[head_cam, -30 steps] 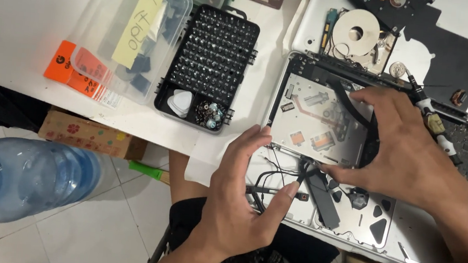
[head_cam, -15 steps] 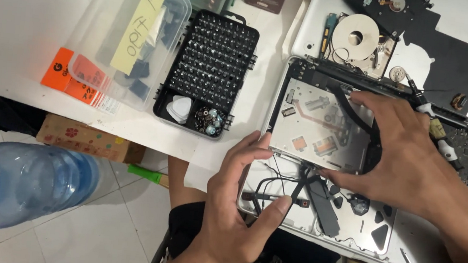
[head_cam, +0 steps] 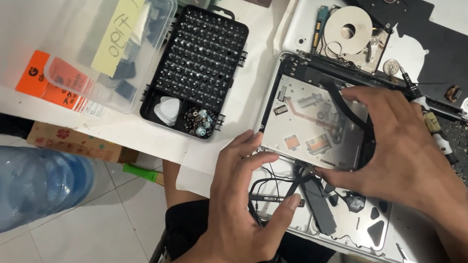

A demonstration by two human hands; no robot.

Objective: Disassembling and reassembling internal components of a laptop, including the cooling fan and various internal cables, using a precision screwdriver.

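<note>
both hands are on the silver optical drive (head_cam: 312, 122) sitting in the near-left bay of the opened laptop chassis (head_cam: 406, 245). the right hand (head_cam: 409, 148) grasps it across the top, thumb on the near edge and fingers on the far edge, while the left hand (head_cam: 244, 207) rests its fingertips on the drive's left near corner, thumb out over the loose black cables (head_cam: 274, 187), gripping nothing. to do this well i'd say keep the drive level, lift evenly from both sides and mind those cables and the black ribbon (head_cam: 345, 105) across it. the screwdriver bit case (head_cam: 197, 71) lies open to the left on the table.
</note>
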